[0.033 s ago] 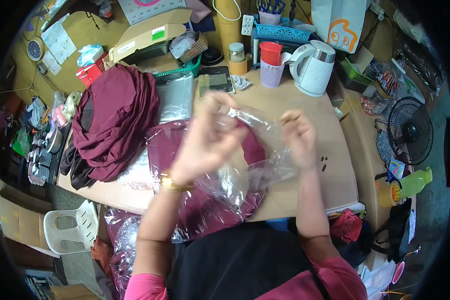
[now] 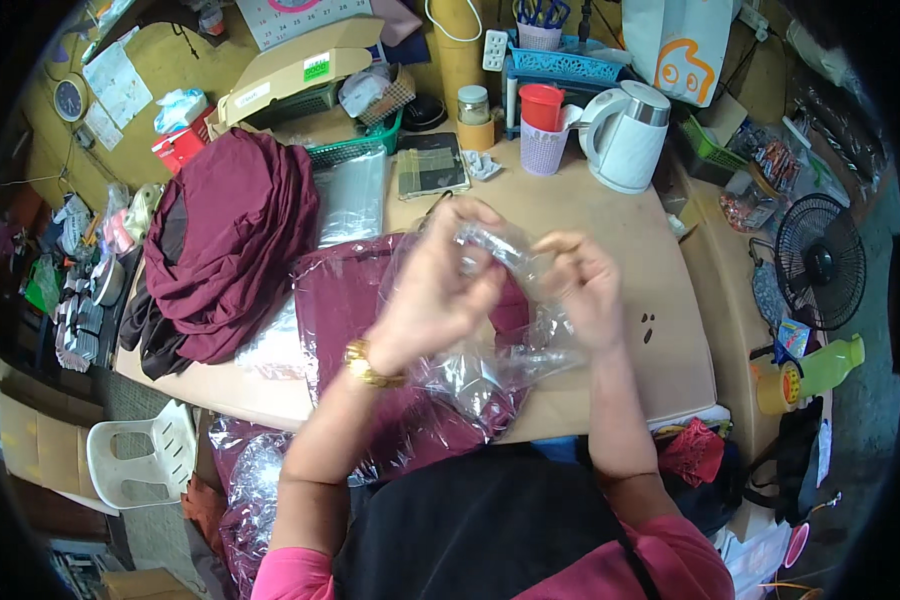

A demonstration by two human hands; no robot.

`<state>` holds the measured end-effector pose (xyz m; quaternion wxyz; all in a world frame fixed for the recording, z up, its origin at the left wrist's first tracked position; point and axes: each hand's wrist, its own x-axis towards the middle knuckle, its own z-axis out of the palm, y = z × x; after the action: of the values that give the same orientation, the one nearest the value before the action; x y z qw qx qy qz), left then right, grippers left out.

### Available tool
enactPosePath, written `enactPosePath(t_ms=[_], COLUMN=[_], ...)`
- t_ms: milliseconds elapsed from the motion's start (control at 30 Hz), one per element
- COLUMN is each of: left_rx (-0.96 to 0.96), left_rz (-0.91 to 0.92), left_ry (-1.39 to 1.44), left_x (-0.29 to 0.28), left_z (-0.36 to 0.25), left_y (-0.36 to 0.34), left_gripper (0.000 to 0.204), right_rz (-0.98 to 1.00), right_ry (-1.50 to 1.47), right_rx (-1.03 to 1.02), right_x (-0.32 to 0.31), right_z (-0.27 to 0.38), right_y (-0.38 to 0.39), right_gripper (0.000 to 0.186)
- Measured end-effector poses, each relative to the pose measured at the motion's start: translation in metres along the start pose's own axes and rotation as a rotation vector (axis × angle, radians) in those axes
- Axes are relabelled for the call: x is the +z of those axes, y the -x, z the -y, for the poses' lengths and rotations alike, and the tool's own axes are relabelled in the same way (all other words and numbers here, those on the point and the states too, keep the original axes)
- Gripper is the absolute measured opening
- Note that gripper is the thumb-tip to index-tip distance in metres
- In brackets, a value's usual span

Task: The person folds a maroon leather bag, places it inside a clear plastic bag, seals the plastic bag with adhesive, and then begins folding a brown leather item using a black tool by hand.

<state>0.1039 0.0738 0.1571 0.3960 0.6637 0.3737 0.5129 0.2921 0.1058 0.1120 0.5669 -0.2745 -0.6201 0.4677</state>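
1. At the far left, a white chair (image 2: 140, 455) stood below the table (image 2: 610, 230) edge, and a clock (image 2: 69, 99) hung on the yellow wall above.
2. A pile of maroon cloth (image 2: 235, 230) lay heaped on the left part of the table, with a stack of clear bags (image 2: 353, 195) just beside it on the right.
3. A green basket (image 2: 355, 148) sat behind that stack, near the wall.
4. Your left hand (image 2: 435, 290) was raised over the table's middle, fingers curled shut on the clear bag (image 2: 500, 340); a gold watch (image 2: 368, 365) sat on that wrist.
5. The bag hung between your two hands, crumpled, above a bagged maroon garment (image 2: 345, 300) that lay flat on the table and ran over its near edge.
6. Your right hand (image 2: 585, 290) was just beside the left, fingers pinched on the bag's upper edge.
7. Behind your hands, a dark notebook (image 2: 430, 165) lay near a jar (image 2: 473, 103) and a red cup (image 2: 541, 108).
8. A white kettle (image 2: 625, 135) stood on the table's far right corner.
9. Off the table to the right, a black fan (image 2: 818, 262) stood, with a green bottle (image 2: 830, 365) below it.
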Motion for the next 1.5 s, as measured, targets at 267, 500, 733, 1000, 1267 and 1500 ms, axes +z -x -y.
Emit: enactPosePath(t_ms=[267, 500, 733, 1000, 1267, 1500], left_rx=[0.102, 0.181, 0.228, 0.294, 0.349, 0.354], left_rz=[-0.024, -0.087, -0.04, -0.262, -0.279, -0.318], left_ry=[-0.629, -0.848, -1.074, -1.156, -0.983, -0.95], left_x=[0.027, 0.026, 0.025, 0.027, 0.027, 0.022], left_z=[0.045, 0.07, 0.062, 0.087, 0.087, 0.089], left_y=[0.019, 0.033, 0.048, 0.055, 0.045, 0.058], left_gripper=[0.073, 0.089, 0.041, 0.022, 0.017, 0.018], right_rz=[-0.077, -0.262, -0.021, 0.382, 0.466, 0.365], right_ry=[-0.007, 0.483, 0.661, 0.139, 0.004, -0.225], right_rx=[0.069, -0.371, -0.067, 0.39, 0.472, 0.48], right_x=[0.012, 0.04, 0.027, 0.009, 0.008, -0.009], right_z=[-0.029, -0.026, -0.052, -0.079, -0.08, -0.064], right_y=[0.01, 0.02, 0.008, 0.008, 0.009, 0.0], right_gripper=[0.006, 0.013, 0.019, 0.074, 0.076, 0.039])
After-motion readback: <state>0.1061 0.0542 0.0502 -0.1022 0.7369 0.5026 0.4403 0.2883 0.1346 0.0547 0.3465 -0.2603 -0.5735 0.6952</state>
